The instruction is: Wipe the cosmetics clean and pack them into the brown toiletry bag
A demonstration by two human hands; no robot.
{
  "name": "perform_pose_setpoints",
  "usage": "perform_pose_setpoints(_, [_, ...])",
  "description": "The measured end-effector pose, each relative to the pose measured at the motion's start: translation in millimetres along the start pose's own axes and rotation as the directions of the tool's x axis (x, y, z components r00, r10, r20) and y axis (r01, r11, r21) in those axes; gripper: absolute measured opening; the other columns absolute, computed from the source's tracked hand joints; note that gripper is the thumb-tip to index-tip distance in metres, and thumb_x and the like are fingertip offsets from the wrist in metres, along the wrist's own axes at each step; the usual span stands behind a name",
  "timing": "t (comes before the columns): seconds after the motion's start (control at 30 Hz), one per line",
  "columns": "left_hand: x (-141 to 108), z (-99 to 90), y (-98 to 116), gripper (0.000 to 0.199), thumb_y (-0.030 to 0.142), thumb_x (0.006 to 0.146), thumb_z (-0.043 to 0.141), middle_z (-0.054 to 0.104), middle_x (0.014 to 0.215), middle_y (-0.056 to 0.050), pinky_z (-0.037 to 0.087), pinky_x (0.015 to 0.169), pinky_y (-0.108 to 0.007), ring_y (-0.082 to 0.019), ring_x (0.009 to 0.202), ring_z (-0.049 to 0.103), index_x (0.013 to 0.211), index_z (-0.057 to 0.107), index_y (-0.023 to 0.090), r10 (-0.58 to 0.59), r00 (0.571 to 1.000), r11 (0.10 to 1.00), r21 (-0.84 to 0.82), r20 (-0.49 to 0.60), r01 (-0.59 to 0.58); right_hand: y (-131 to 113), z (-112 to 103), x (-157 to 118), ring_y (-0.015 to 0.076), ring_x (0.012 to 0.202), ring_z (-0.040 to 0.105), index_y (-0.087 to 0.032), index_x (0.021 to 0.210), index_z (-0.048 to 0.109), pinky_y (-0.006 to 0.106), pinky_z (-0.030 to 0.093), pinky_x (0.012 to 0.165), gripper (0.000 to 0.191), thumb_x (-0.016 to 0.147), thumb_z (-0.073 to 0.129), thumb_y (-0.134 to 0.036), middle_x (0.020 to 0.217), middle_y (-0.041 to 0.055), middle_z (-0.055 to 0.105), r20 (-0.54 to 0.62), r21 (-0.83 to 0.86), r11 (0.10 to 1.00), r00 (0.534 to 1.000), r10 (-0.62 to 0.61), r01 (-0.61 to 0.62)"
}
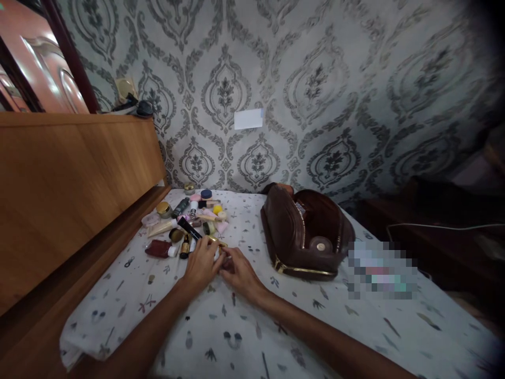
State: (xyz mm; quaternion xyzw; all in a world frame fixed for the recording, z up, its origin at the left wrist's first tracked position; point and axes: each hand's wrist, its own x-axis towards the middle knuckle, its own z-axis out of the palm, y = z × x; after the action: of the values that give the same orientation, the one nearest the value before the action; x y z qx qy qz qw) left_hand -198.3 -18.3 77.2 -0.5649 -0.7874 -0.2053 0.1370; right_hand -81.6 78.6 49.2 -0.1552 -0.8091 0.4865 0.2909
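My left hand [202, 261] and my right hand [239, 271] meet over the bedsheet, fingers curled inward and nearly touching. Between them is something small, mostly hidden by the fingers; I cannot make out its kind. A gold-coloured item [218, 241] shows just beyond the fingertips. Close by on the left lie a black tube [188, 228], a small dark bottle with a gold label [184, 247] and a pouch of dark red contents [158, 249]. To the right of my hands, a brown leather bag [282, 226] stands with its zipper undone and its dark inside showing.
Several cosmetics, including a gold-lidded jar [163, 209], a cream tube [161, 227] and a yellow round item [217, 209], lie in a cluster. A wooden panel [79, 179] borders the left. Patterned wallpaper [252, 68] rises behind. A blurred-out patch [381, 271] lies right of the bag.
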Motion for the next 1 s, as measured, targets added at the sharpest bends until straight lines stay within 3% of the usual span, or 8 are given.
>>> perform_pose_setpoints(0.13, [0.3,-1.4,-4.5,0.021,0.03,0.096,0.046,0.057,0.104,-0.01,0.048,0.081,-0.036,-0.025,0.099,0.056,0.103,0.062,0.019,-0.035,0.999,0.999,0.03,-0.02,0.036,1.9,15.7,6.8,0.0226,0.092,0.059,-0.018,0.12,0.056,0.038,0.05,0.084,0.052,0.069,0.065,-0.014,0.105,0.0074,0.061,-0.009,-0.041,0.997,0.998,-0.067,0.066])
perform_pose_setpoints(0.27, [-1.1,-6.4,-4.0,0.021,0.026,0.096,0.044,0.059,0.1,-0.009,0.046,0.078,-0.035,-0.025,0.095,0.058,0.096,0.065,0.02,-0.064,0.998,0.997,0.036,0.003,0.064,0.8,18.8,2.2,0.0199,0.085,0.058,-0.019,0.114,0.058,0.035,0.05,0.079,0.043,0.072,0.066,-0.015,0.102,0.006,0.06,0.018,-0.041,0.995,0.995,-0.095,0.096])
perform_pose_setpoints(0.4, [4.3,-10.0,-6.1,0.024,0.021,0.096,0.042,0.063,0.098,-0.008,0.043,0.079,-0.034,-0.023,0.092,0.061,0.091,0.065,0.02,-0.104,0.994,0.994,-0.026,0.032,0.105,0.2,14.5,-1.1,0.0187,0.08,0.056,-0.019,0.117,0.057,0.034,0.049,0.075,0.049,0.07,0.071,-0.016,0.097,0.004,0.057,0.067,-0.046,0.996,0.995,-0.075,0.078])
perform_pose_setpoints(0.6, [12.0,-14.9,-25.6,0.036,0.026,0.1,0.035,0.066,0.078,-0.003,0.041,0.069,-0.026,-0.017,0.076,0.063,0.077,0.062,0.019,-0.162,0.986,0.983,-0.083,0.047,0.166,0.3,13.5,-2.0,0.0197,0.082,0.057,-0.022,0.124,0.054,0.036,0.048,0.078,0.06,0.069,0.076,-0.021,0.101,0.004,0.056,0.102,-0.048,0.997,0.993,-0.062,0.067])
perform_pose_setpoints(0.77, [35.9,-38.4,-77.6,0.035,0.034,0.099,0.033,0.071,0.085,-0.003,0.042,0.071,-0.026,-0.019,0.08,0.065,0.092,0.063,0.02,-0.319,0.947,0.947,-0.04,-0.019,0.319,-3.8,13.2,-3.9,0.0189,0.08,0.057,-0.022,0.123,0.055,0.035,0.049,0.077,0.054,0.071,0.069,-0.014,0.098,0.0033,0.057,0.093,-0.045,0.998,0.995,-0.037,0.041])
perform_pose_setpoints(0.9, [74.3,-61.9,-141.1,0.034,0.042,0.094,0.041,0.072,0.102,-0.011,0.045,0.077,-0.033,-0.03,0.098,0.065,0.107,0.064,0.021,-0.508,0.859,0.857,0.065,-0.066,0.512,-7.3,12.9,-3.4,0.0192,0.083,0.057,-0.021,0.123,0.055,0.034,0.049,0.078,0.051,0.074,0.065,-0.014,0.097,0.0032,0.058,0.089,-0.063,0.998,0.996,-0.011,0.016])
perform_pose_setpoints(1.0, [96.6,-64.5,-181.3,0.045,0.05,0.087,0.05,0.069,0.113,-0.018,0.046,0.079,-0.041,-0.038,0.105,0.063,0.118,0.06,0.019,-0.607,0.794,0.784,0.135,-0.031,0.606,-7.9,12.7,-2.4,0.0197,0.085,0.058,-0.02,0.124,0.055,0.035,0.048,0.08,0.051,0.075,0.065,-0.017,0.103,0.0047,0.06,0.09,-0.062,0.998,0.996,-0.009,0.015])
